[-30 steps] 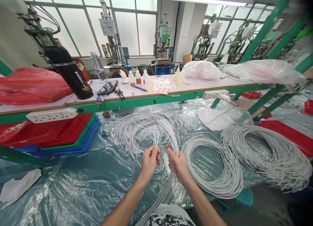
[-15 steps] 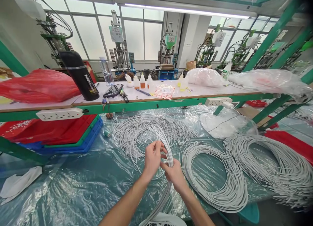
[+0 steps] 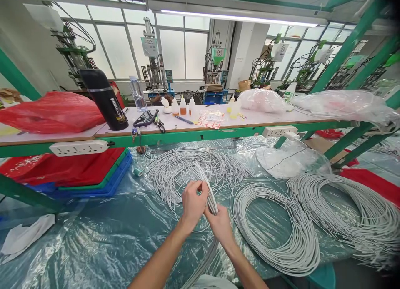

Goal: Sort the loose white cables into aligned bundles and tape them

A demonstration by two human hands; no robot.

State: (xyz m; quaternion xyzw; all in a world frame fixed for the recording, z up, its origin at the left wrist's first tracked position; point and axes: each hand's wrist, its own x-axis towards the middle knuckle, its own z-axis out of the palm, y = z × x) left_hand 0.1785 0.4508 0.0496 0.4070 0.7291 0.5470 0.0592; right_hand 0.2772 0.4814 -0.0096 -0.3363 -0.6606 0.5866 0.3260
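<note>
A bundle of thin grey cables runs between my two hands, bending away at the top and hanging down toward my lap. My left hand is closed at the bundle's upper left side, thumb and forefinger pinched together. Just below and to the right, my right hand is wrapped round the bundle. Behind the hands lies a loose, tangled coil of grey cable. A neater coil rests to the right of my right hand.
Another large coil lies at the far right. Stacked trays and a white cloth are on the left. Above the table's back runs a shelf with a black bottle, small bottles and bags.
My left hand has turned slightly, its fingers now curled in closer by the bundle. My right hand still holds the bundle in nearly the same place. The view has shifted slightly.
</note>
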